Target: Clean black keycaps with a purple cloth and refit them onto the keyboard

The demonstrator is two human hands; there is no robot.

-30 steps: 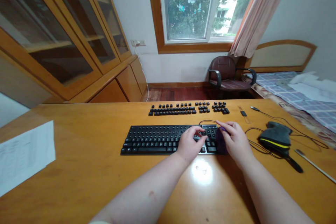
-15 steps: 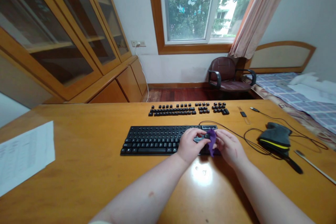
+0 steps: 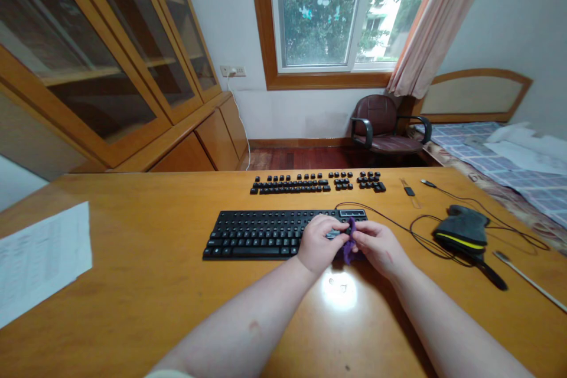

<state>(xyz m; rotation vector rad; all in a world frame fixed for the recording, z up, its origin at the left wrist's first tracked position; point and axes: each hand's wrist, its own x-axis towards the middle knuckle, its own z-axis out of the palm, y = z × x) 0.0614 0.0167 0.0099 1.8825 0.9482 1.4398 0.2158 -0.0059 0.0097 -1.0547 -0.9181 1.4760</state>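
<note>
Over the right part of a black keyboard (image 3: 254, 236), my left hand (image 3: 319, 243) is closed in a pinch against a purple cloth (image 3: 348, 250). Whatever small thing sits between its fingertips is hidden by the fingers and cloth. My right hand (image 3: 378, 246) has thumb and fingers closed on the same cloth, which hangs down between the two hands. Many keys at the keyboard's top and right show bare small stems, while letter keys and the space bar are in place. Loose black keycaps (image 3: 292, 188) lie in rows behind the keyboard.
A wire-ended puller (image 3: 409, 191), a USB cable (image 3: 465, 198), a grey brush head with a yellow stripe (image 3: 463, 229) and a thin white-handled brush (image 3: 529, 280) lie on the right of the desk. Printed paper (image 3: 44, 260) is at the left.
My right hand has moved slightly left, closer to my left hand. The purple cloth has shifted left with it and is bunched more tightly between the fingers.
</note>
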